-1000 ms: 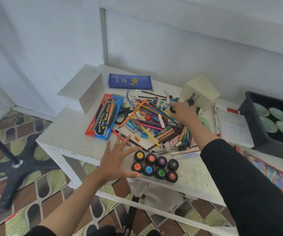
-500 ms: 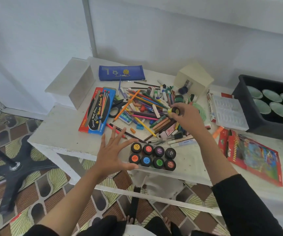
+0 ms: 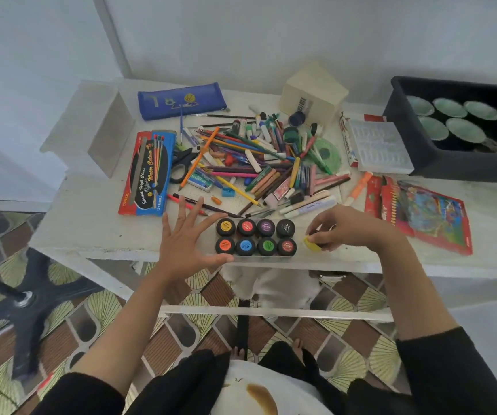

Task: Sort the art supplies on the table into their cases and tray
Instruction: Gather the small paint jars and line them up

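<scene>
1. We are pinching a yellow paint jar (image 3: 311, 244) in our right hand (image 3: 346, 229), fingers curled round it, at 3 o'clock of the jar tray (image 3: 256, 257).
2. We are spreading our left hand (image 3: 186, 244), fingers wide, at its 9 o'clock.

White table (image 3: 97, 232), scattered art supplies (image 3: 259, 163)

The left hand (image 3: 186, 245), at frame centre, is palm down with fingers splayed straight. The right hand (image 3: 346, 229), right of centre, curls its fingertips round a yellow-lidded paint pot (image 3: 311, 244).
</scene>
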A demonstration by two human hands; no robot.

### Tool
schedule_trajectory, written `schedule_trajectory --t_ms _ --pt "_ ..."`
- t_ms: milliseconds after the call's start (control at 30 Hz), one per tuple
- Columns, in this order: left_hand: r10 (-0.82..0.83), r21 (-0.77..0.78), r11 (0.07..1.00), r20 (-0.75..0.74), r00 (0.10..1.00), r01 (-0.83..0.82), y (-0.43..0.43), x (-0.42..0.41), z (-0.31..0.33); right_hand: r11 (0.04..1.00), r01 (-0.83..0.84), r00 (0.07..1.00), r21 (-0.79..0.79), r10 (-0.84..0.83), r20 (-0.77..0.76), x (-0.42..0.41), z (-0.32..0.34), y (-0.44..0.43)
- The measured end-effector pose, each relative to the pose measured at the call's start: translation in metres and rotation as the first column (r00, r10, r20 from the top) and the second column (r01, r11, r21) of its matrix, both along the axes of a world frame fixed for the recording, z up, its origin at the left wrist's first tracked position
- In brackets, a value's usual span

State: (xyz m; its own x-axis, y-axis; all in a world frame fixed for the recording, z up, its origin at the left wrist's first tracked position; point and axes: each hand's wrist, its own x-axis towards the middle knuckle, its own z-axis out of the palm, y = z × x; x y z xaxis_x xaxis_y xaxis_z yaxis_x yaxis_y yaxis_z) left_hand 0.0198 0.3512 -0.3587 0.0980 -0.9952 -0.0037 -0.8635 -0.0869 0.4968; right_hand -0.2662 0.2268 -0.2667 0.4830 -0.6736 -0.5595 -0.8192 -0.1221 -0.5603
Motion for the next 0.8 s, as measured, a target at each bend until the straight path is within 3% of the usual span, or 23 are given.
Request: schedule_trajectory --t_ms 300,800 --pt "0.001 -0.014 1.000 -0.009 1.000 -0.001 0.000 0.001 -0.001 0.998 -0.063 0.992 -0.026 0.059 -0.113 0.010 0.002 0.013" --pt "-0.003 0.005 1.000 -0.009 1.000 0.003 0.000 0.001 0.001 1.000 0.025 0.976 0.003 -0.024 -0.216 0.023 0.004 0.005"
